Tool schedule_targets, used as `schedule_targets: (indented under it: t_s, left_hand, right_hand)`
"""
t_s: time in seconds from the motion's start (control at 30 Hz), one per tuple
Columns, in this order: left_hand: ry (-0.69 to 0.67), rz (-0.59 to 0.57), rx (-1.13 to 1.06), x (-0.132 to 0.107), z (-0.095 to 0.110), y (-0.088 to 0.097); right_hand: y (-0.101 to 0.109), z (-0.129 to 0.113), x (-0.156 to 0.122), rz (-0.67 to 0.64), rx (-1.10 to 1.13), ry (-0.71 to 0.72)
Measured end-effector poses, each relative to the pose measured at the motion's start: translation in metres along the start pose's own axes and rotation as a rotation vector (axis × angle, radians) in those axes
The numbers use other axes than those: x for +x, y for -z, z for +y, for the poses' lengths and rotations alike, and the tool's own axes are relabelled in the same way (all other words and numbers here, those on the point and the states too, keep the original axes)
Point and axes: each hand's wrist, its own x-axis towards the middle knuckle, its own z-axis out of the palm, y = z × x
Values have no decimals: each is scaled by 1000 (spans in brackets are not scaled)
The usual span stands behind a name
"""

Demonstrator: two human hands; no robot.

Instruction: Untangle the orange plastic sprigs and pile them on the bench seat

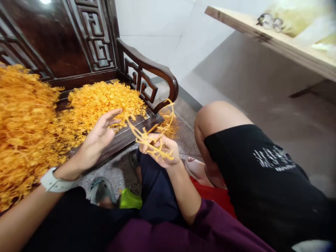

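My right hand point(162, 152) is closed around a few yellow-orange branched stems point(145, 137), which look like plastic. One long stem curves up and away from the fingers. My left hand point(101, 134) has its fingers stretched out and apart, with nothing visible in it. It hovers by the front of a heap of orange branched pieces point(102, 101) on a dark carved wooden bench point(115, 138). A taller heap of the same kind point(25, 129) rises at the far left, beside my left forearm. What lies inside my right palm is hidden.
A curved armrest point(152, 68) closes the bench's right end. More orange pieces point(170, 122) lie on the floor behind it. Another person's bent knee point(223, 117) and black shorts point(252, 168) are close at right, below a wooden board point(244, 33). Something bright green point(130, 199) sits near my feet.
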Motion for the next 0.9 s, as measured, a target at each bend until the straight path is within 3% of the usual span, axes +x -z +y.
schedule_targets:
  t_s: [0.07,0.17,0.33,0.43,0.53,0.67,0.9]
  left_hand:
    - [-53,-61,-21,0,11,-4]
    - [-48,-98,85,-1,17,-8]
    - [88,7,48,1,12,-8]
    - [143,158,-33,3,7,-5]
    - [204,281,-201,5,3,-5]
    - [296,405,-497,8,2,-4]
    - [386,459,-896,12,3,5]
  right_hand:
    - [-3,4,4,-110,-16,-120]
    - [-6,6,11,-123,11,-136]
    - [-5,8,19,-25,116,-93]
    - [-3,9,21,64,132,-87]
    - [-3,9,21,134,110,-72]
    - [-3,12,22,120,139,2]
    - [-4,22,26,202,136,104]
